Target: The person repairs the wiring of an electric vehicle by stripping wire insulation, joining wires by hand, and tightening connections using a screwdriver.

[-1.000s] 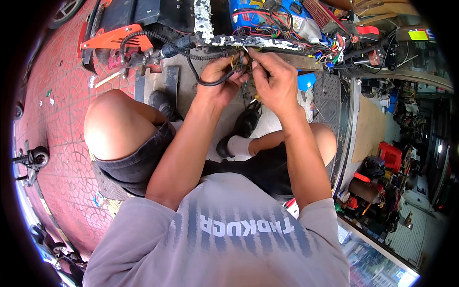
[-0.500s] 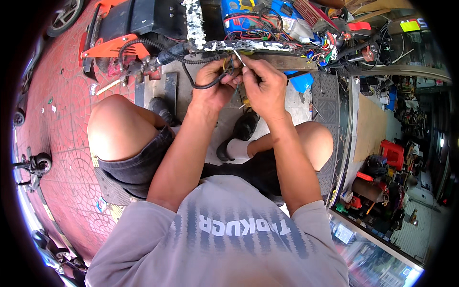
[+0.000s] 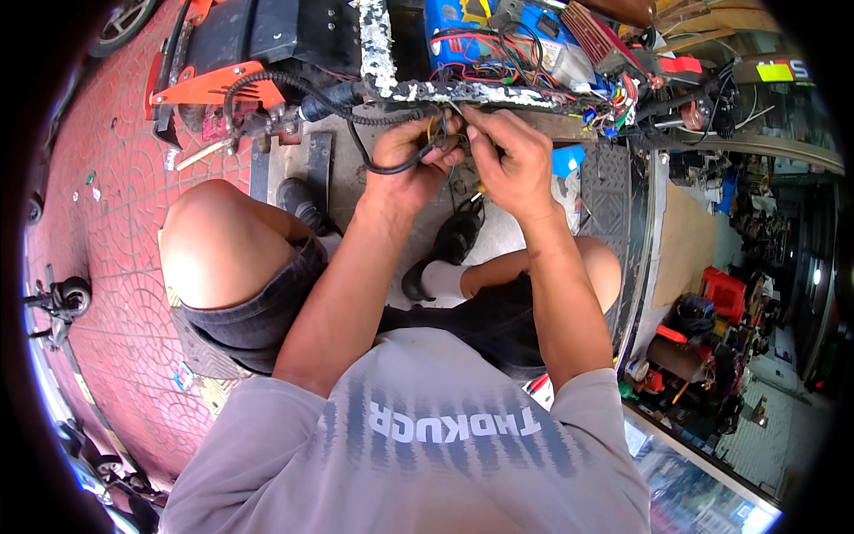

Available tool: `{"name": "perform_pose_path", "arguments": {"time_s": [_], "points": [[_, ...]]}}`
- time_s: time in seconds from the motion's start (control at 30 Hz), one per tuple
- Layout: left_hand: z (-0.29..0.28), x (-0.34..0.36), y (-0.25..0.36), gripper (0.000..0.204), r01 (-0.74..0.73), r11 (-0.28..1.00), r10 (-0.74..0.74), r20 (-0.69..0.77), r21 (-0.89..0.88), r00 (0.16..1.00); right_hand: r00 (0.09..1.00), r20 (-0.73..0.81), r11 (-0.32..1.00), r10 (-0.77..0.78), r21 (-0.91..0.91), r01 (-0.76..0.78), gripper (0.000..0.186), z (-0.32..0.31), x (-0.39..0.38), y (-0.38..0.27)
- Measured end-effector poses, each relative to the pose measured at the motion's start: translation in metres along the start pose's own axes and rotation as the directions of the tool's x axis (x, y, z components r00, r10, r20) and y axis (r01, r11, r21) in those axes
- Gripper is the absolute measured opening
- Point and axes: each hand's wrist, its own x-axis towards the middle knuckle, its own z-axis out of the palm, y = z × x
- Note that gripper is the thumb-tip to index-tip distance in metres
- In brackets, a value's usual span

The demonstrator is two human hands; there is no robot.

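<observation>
Low beside a scooter frame with flaking white-and-black paint (image 3: 380,49), my left hand (image 3: 402,163) is closed around thin coloured wires and a looped black cable (image 3: 372,165). My right hand (image 3: 511,158) pinches a thin pale piece (image 3: 454,107) beside them; I cannot tell whether it is a wire or a tool. Above, a blue battery pack (image 3: 443,22) sits among tangled red, black and coloured wires. A ribbed black conduit (image 3: 267,77) runs from the left toward my hands. Below my right hand, a small yellow-handled item (image 3: 479,194) is partly hidden.
An orange bracket (image 3: 200,84) is at upper left. A blue plastic piece (image 3: 566,160) lies right of my right hand, near a metal tread plate (image 3: 603,191). Red paving (image 3: 116,196) lies left; a cluttered shop with a red stool (image 3: 722,294) is right.
Over the last second both hands have shifted slightly down, still together at the wires. Since half a second ago the view and my right hand have moved slightly rightward in the picture.
</observation>
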Motion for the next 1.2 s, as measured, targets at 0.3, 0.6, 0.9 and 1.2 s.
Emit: {"name": "perform_pose_path", "arguments": {"time_s": [0.3,0.6,0.9,1.2], "points": [[0.000,-0.001,0.001,0.026,0.021,1.000,-0.021,-0.053,-0.004,0.998,0.998,0.000,0.998,0.056,-0.026,-0.056,0.020,0.005,0.005,-0.014],[0.003,-0.003,-0.002,0.026,0.022,0.999,-0.026,-0.074,-0.048,0.997,0.976,0.014,0.972,0.217,0.093,-0.217,0.020,0.005,0.007,-0.033],[0.010,-0.011,-0.002,0.024,-0.075,0.993,0.086,-0.135,0.089,0.987,0.917,-0.217,0.942,0.336,0.060,-0.331,0.020,0.040,-0.013,-0.034],[0.022,-0.022,-0.005,0.018,-0.031,0.996,0.051,-0.257,0.085,0.965,0.956,-0.112,0.958,0.270,-0.068,-0.279,0.022,0.015,-0.004,-0.040]]}}
